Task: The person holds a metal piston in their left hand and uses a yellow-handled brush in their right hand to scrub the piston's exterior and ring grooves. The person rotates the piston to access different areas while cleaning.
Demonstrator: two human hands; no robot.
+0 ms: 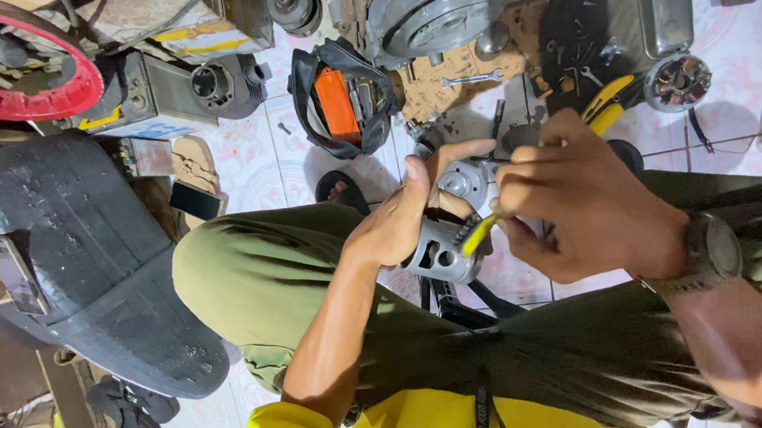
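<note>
My left hand (411, 208) grips a grey metal engine part (441, 253) with round holes, held between my knees above the tiled floor. My right hand (578, 197) holds a yellow-handled brush (477, 233) with dark bristles against the part's upper edge. A watch (709, 251) sits on my right wrist. Olive trousers (261, 274) cover both legs, and a yellow shirt (411, 424) shows at the bottom.
A black motorcycle seat (84, 259) lies at left, near a red wheel rim (47, 93). Ahead on the floor are an open tool bag (343, 102) with an orange inside, a grey engine casing (439, 12), wrenches (470, 79), yellow-handled pliers (608, 103) and a cylinder (227, 82).
</note>
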